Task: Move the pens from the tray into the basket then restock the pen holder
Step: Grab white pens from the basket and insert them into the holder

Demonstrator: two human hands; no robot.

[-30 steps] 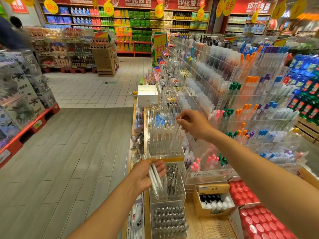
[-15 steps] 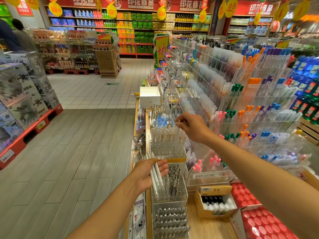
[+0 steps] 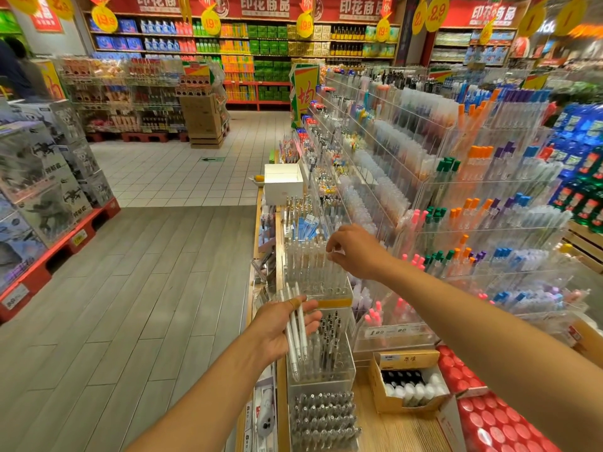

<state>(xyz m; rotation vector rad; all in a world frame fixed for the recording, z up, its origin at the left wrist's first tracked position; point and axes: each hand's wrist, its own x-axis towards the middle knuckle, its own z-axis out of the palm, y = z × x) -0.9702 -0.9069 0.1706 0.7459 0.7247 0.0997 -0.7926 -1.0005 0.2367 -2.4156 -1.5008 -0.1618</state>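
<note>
a pen is now being pinched down into the far pen holder [image 3: 315, 269] by the right hand [image 3: 355, 251] (it was held higher a second ago), while spare pens [image 3: 297, 327] are gripped by the left hand [image 3: 280, 327], so restocking is judged underway.

- Two hands: left hand [image 3: 277, 331], right hand [image 3: 357, 251].
- About three white pens [image 3: 298, 334] in the near left hand.
- One white box [image 3: 283, 184], far.
- One cardboard box [image 3: 406, 381], near right.

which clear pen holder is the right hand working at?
The upper pen holder with the yellow base strip: the right hand is over its pens. The other two sit lower, nearer the camera.
</note>
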